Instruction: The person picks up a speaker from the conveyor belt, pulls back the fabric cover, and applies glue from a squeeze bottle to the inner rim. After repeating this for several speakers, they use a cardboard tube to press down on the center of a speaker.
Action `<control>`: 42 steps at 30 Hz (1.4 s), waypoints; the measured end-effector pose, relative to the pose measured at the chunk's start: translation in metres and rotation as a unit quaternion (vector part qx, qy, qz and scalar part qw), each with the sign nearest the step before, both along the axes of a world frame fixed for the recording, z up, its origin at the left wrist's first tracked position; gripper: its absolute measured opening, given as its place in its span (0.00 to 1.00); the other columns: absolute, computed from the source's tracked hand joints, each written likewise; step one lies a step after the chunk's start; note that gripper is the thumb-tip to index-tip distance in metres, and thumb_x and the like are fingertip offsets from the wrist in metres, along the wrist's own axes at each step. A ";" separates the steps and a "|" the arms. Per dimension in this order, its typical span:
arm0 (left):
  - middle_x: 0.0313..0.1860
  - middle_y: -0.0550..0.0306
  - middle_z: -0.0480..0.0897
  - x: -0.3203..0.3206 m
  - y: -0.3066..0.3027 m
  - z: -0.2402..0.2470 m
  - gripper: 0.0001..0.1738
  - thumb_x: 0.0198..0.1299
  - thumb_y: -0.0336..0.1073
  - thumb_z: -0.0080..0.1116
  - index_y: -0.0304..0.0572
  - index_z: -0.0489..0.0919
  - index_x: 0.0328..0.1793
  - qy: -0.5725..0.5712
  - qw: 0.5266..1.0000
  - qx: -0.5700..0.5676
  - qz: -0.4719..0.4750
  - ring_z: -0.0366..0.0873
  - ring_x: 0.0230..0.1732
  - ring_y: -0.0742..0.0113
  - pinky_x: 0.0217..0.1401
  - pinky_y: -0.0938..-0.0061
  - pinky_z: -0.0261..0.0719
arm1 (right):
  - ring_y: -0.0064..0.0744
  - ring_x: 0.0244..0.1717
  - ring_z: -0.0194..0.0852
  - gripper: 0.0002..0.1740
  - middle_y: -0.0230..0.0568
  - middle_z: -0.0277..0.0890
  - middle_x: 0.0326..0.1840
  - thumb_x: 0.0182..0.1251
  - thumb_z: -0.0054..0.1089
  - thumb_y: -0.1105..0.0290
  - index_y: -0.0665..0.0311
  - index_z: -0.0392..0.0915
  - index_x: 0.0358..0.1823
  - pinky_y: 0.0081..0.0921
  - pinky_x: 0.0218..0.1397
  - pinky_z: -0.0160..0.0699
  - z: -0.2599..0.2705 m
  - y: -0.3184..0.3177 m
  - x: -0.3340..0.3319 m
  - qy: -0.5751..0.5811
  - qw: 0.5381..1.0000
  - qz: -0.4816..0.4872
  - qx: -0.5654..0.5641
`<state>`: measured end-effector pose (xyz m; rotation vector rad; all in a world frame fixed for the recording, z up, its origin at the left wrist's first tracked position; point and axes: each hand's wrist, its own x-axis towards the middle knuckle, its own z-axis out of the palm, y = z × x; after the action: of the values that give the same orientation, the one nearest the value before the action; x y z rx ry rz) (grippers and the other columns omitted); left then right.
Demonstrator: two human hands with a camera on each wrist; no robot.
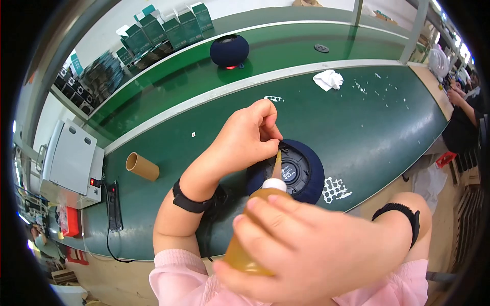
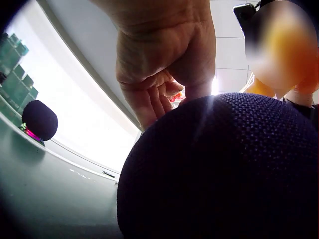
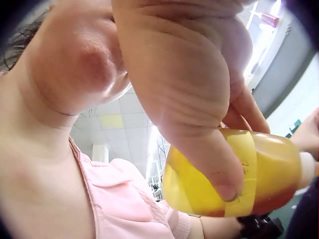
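A round navy fabric speaker (image 1: 312, 168) lies on the green table with its black base (image 1: 298, 155) facing up. At the base's upper edge, the thumb and fingertips of my left hand (image 1: 240, 135) pinch the rim; the curled fingers partly hide that spot. My right hand (image 1: 316, 245) grips a squeeze bottle of amber liquid (image 3: 271, 167), tilted over the speaker. Its white cap and narrow nozzle (image 1: 277, 166) point at the base near the left fingertips. A yellow tape label with handwriting wraps the bottle. In the left wrist view, the dark speaker fabric (image 2: 214, 164) fills the front.
Another navy speaker (image 1: 229, 51) with a red light stands on the back shelf, near green boxes (image 1: 168, 30). A cardboard tube (image 1: 143, 167), a grey machine (image 1: 71, 158) and a power strip (image 1: 114, 204) are at left. A white cloth (image 1: 328, 80) and perforated white scrap (image 1: 335, 190) lie right.
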<state>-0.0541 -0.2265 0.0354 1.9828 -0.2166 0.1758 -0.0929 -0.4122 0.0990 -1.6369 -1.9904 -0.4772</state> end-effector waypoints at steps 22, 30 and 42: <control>0.27 0.54 0.79 0.006 0.008 0.001 0.18 0.44 0.19 0.55 0.44 0.58 0.30 0.073 0.993 -0.092 0.002 0.78 0.35 0.75 0.33 0.81 0.75 | 0.34 0.60 0.66 0.48 0.43 0.63 0.62 0.46 0.72 0.76 0.66 0.52 0.68 0.31 0.62 0.69 -0.076 -0.064 0.064 0.623 0.713 -0.072 0.314; 0.30 0.52 0.79 0.004 0.010 0.000 0.20 0.45 0.16 0.55 0.45 0.57 0.34 0.063 0.994 -0.087 0.015 0.81 0.40 0.66 0.36 0.82 0.78 | 0.31 0.58 0.69 0.37 0.42 0.70 0.56 0.54 0.67 0.70 0.70 0.59 0.64 0.29 0.62 0.66 -0.077 -0.056 0.100 0.690 0.669 -0.060 0.267; 0.31 0.51 0.80 0.001 0.006 0.002 0.21 0.46 0.15 0.55 0.45 0.57 0.33 0.053 0.997 -0.055 0.017 0.82 0.40 0.65 0.38 0.82 0.78 | 0.31 0.54 0.72 0.32 0.41 0.73 0.53 0.55 0.66 0.72 0.68 0.63 0.61 0.29 0.59 0.69 -0.088 -0.058 0.099 0.692 0.669 -0.032 0.269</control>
<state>-0.0531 -0.2209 0.0371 1.8806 -0.1020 0.1022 0.0064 -0.4703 0.0108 -1.0150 -0.5222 0.1986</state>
